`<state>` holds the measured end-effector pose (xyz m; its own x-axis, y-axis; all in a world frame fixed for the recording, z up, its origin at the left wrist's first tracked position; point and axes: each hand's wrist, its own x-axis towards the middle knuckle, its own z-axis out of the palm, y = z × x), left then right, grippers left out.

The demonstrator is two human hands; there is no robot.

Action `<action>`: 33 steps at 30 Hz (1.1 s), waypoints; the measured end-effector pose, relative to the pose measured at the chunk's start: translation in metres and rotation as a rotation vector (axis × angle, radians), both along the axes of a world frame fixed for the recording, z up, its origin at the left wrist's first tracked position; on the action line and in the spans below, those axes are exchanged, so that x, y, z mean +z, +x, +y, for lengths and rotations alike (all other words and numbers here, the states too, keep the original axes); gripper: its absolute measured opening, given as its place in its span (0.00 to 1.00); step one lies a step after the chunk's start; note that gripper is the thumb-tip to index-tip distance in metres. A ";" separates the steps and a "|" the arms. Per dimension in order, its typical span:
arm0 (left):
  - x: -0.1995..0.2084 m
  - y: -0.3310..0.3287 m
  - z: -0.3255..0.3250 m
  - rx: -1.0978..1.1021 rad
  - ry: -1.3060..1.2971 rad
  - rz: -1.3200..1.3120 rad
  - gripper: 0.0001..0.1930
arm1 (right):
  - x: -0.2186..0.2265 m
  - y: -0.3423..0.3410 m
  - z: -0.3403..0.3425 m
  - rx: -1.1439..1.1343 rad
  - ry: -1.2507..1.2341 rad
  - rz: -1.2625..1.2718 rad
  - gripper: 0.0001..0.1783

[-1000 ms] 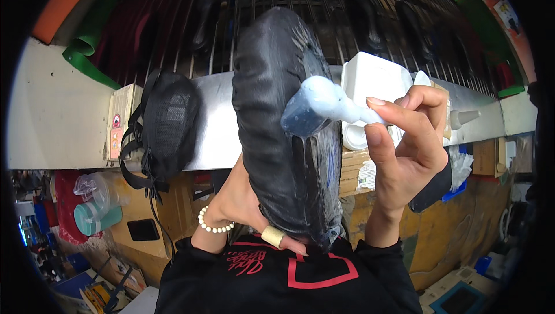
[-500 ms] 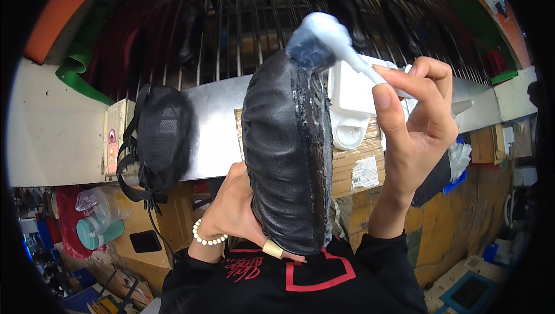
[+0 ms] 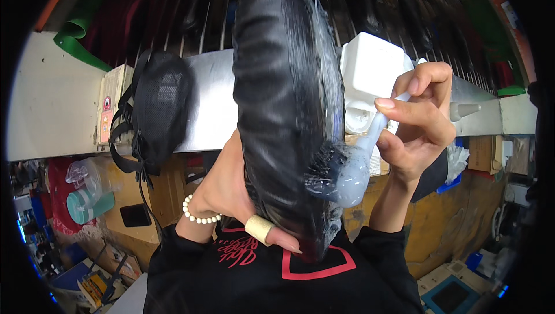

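A long black shoe upper [image 3: 269, 88] with a gathered, wrinkled surface stands on end in front of my chest. Its right edge is streaked with whitish wet paste. My left hand [image 3: 219, 181] grips the upper around its near lower end, the thumb wrapped with a tan band. In my right hand [image 3: 425, 117], pinched between thumb and fingers, is a white-handled brush [image 3: 352, 181]. The brush's dark bristles, thick with paste, press on the upper's right edge near its lower part. The left fingers behind the upper are hidden.
A white plastic container [image 3: 373, 68] stands behind the brush on a metal ledge [image 3: 211, 117]. Left of the upper lies a black mesh bag [image 3: 165, 100] with straps. Beyond is a barred rack holding dark shoes [image 3: 370, 10]. A phone [image 3: 135, 215] and a teal cup [image 3: 89, 206] sit lower left.
The brush has gone from the upper's far tip down along its right edge to the near part. The upper now reaches farther up the view, and its edge shows more whitish paste.
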<state>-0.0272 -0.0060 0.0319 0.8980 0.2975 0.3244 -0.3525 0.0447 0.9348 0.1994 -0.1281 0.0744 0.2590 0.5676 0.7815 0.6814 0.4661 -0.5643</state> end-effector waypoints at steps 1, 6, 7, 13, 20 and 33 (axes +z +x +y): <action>-0.001 -0.001 0.000 -0.011 -0.025 -0.005 0.64 | 0.000 0.001 -0.001 0.008 -0.013 -0.010 0.24; -0.003 -0.003 0.003 -0.049 -0.118 -0.020 0.62 | -0.003 0.010 -0.001 0.046 -0.010 -0.126 0.22; -0.003 -0.003 0.003 -0.055 -0.135 -0.022 0.61 | -0.004 0.011 -0.001 0.059 -0.011 -0.142 0.22; -0.006 -0.006 0.001 -0.079 -0.239 -0.043 0.58 | -0.008 0.018 -0.002 0.129 -0.017 -0.181 0.21; -0.012 -0.009 0.002 -0.070 -0.381 -0.122 0.55 | -0.007 0.022 -0.007 0.143 -0.060 -0.230 0.22; -0.025 -0.044 -0.007 0.133 -0.761 -0.221 0.41 | -0.018 0.018 -0.012 0.285 -0.081 -0.124 0.22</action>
<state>-0.0717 -0.0129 0.0067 0.7783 0.6083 0.1556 -0.5728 0.5863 0.5729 0.2172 -0.1402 0.0559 -0.0140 0.6651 0.7466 0.5959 0.6051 -0.5279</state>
